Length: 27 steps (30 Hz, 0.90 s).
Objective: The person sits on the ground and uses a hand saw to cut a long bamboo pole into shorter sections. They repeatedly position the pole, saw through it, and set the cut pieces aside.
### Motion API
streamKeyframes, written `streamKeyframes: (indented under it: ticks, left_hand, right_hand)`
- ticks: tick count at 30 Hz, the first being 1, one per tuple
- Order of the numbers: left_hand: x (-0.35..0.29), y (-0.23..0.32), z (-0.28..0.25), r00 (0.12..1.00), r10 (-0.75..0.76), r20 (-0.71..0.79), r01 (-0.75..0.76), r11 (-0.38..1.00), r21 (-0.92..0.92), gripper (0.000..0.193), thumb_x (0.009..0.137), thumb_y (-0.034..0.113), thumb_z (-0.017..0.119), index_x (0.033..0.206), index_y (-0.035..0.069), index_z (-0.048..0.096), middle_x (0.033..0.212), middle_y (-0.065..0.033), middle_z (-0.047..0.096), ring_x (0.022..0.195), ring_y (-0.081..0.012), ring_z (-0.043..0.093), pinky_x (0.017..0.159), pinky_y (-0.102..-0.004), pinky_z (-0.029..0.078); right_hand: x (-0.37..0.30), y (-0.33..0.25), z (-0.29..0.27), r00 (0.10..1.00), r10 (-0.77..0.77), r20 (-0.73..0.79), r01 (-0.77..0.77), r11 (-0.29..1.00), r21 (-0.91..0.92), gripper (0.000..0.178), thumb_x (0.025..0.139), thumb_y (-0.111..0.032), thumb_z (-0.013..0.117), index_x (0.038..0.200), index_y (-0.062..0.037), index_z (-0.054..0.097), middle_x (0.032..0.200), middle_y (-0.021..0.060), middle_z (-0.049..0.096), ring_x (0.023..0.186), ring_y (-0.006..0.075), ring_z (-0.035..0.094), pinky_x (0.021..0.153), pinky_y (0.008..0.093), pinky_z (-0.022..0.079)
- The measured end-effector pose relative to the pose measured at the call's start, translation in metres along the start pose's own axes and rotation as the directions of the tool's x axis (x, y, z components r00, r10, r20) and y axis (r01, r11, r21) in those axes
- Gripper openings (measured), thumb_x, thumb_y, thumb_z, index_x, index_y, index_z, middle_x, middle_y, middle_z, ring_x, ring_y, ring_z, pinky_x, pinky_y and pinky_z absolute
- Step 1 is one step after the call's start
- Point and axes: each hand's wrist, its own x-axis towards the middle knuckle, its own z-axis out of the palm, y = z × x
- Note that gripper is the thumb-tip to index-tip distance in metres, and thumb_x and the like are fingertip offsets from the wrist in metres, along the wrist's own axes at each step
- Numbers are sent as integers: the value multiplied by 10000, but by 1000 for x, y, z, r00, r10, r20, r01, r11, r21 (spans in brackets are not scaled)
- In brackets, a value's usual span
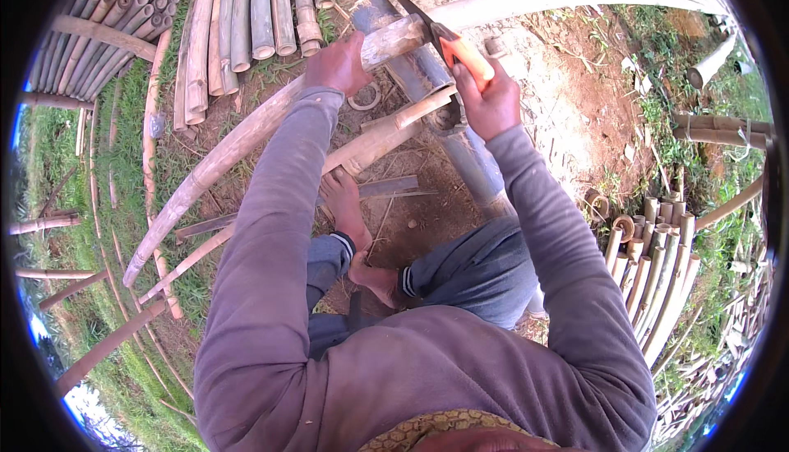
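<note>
My right hand [491,105] is wrapped round the orange handle of a handsaw [462,56]. Its dark, narrow blade lies across a long, pale bamboo pole [222,154], pointing up and left. Left of the blade, my left hand [339,64] grips the pole from above. The pole runs from the lower left to the upper right and passes over a thick grey post or pipe [419,70] on the ground. How deep the blade sits in the bamboo, I cannot tell. Below the pole, a shorter split bamboo piece [374,144] leans against the grey post.
Cut bamboo lengths [263,20] lie side by side at the upper left, beside a stacked bamboo pile [123,8]. A bundle of upright bamboo pieces [657,259] stands at the right. My bare feet [345,205] are on the dirt below the pole. A cut ring [364,97] lies near my left hand.
</note>
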Motion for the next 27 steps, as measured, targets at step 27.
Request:
streamKeyframes:
  ticks: [27]
  left_hand:
    - [2,22,5,999,14,38,-13,1000,-9,537,815,270,844,1268,104,608,1083,-166,775,1014,-365,777,897,-497,629]
  right_hand:
    - [17,46,17,993,-5,-119,34,969,245,325,988,-293,776,1038,18,697,805,202,749,732,287,764,673,401,580]
